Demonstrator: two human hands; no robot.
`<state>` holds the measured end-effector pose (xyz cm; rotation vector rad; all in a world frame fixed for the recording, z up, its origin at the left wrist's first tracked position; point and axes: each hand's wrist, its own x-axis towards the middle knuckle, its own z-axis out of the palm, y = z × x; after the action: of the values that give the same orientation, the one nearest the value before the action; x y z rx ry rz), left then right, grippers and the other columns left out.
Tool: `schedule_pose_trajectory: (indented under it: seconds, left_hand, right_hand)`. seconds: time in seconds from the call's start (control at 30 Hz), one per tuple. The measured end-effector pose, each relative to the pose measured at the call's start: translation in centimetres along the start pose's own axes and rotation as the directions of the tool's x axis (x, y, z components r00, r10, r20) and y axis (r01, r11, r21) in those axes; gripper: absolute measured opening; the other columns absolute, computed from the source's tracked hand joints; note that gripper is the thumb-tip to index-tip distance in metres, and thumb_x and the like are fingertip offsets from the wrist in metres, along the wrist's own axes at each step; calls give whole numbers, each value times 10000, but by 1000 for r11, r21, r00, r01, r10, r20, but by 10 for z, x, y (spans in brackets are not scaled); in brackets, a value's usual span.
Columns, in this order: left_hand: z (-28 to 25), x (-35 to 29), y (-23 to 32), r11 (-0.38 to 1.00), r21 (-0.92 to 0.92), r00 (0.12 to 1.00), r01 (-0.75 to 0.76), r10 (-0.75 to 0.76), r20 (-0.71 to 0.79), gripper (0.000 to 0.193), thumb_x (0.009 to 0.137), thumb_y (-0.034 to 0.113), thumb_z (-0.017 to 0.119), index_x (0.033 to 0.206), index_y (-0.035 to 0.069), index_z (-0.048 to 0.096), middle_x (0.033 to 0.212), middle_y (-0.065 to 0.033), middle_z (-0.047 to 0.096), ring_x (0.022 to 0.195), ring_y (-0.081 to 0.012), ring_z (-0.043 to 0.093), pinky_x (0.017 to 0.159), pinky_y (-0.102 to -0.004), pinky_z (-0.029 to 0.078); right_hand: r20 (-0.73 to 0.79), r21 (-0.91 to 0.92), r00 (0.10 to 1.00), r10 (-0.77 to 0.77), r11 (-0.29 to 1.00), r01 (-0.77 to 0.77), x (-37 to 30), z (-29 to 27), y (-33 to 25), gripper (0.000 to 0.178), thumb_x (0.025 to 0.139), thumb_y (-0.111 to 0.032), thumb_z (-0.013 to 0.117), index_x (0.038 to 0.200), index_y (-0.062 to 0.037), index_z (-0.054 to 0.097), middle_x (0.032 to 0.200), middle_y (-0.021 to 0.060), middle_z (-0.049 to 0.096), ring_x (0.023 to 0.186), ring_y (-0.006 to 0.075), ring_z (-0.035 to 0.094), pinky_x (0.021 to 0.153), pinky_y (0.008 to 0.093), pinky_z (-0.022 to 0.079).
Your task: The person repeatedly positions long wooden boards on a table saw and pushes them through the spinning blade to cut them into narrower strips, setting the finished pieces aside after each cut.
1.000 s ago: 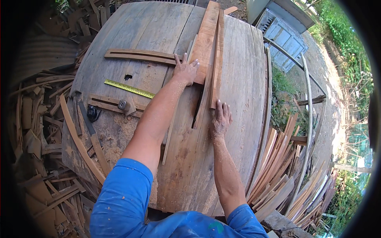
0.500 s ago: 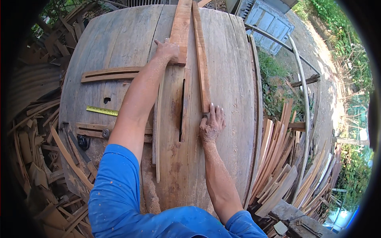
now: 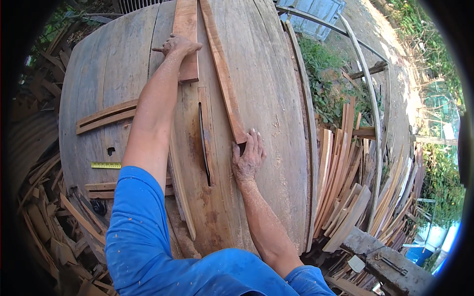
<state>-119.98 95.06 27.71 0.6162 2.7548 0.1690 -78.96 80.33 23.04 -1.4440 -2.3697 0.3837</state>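
A wide reddish wooden board (image 3: 186, 19) lies lengthwise at the far end of the plank table (image 3: 276, 163). My left hand (image 3: 178, 45) is over its near part, the thumb reaching past the right edge and a finger sticking out left. Beside it runs a long narrow wooden strip (image 3: 223, 74), slanting toward me. My right hand (image 3: 249, 157) is at the strip's near end, thumb on the left and fingers along the right. A small dark patch shows between thumb and fingers; I cannot tell what it is. Sawdust coats my right forearm.
A long slot (image 3: 204, 143) cuts through the tabletop between my arms. Left lie a slotted wooden piece (image 3: 106, 116), a yellow measuring tape (image 3: 105, 165) and another slotted piece (image 3: 101, 191). A thin strip (image 3: 181, 197) lies nearer. Lumber offcuts (image 3: 340, 172) stand beyond the right edge.
My view has shifted, so the table sits further left. My left hand has gone from the wide board's left edge to across its top. The right hand stays at the strip's end.
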Motion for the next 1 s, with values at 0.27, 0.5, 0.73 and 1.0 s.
schedule_pose_trajectory:
  seconds: [0.27,0.5,0.73,1.0]
  left_hand:
    - [-102,4,-93,824,-558,974,-101,196,113,747,706,514,771,1187,-49,673,928,-233,723,841,-255,719,771,-415,590]
    - [-141,-193,-263,356,-932,914,74,349,206,834,833,312,731,1507,-32,381,1042,-112,590,823,-186,651,661,-324,620]
    - [-139,-471,-374,494,-869,997,0,70,40,994,704,321,759,1526,-70,362,1298,-146,595,1077,-183,598,949,-282,462]
    - [-81,-670,-447,488,-872,981,-45,-141,-130,1011,704,249,823,1510,-115,335,1451,-198,504,1337,-232,505,1149,-353,356]
  right_hand:
    - [-3,62,1000,11,998,-11,4,-7,-4,557,860,-290,714,1344,-87,526,1496,80,508,1417,286,432,1145,462,308]
    - [-95,54,995,-21,998,26,0,2,-8,498,899,-317,687,1320,-82,561,1450,98,556,1399,295,455,1144,468,321]
    - [-123,79,991,-59,994,69,0,11,12,532,882,-346,706,1299,-39,584,1416,132,581,1379,310,469,1127,493,344]
    - [-198,126,963,-185,969,212,1,9,40,540,859,-372,723,1202,30,614,1122,241,660,1081,427,594,954,498,460]
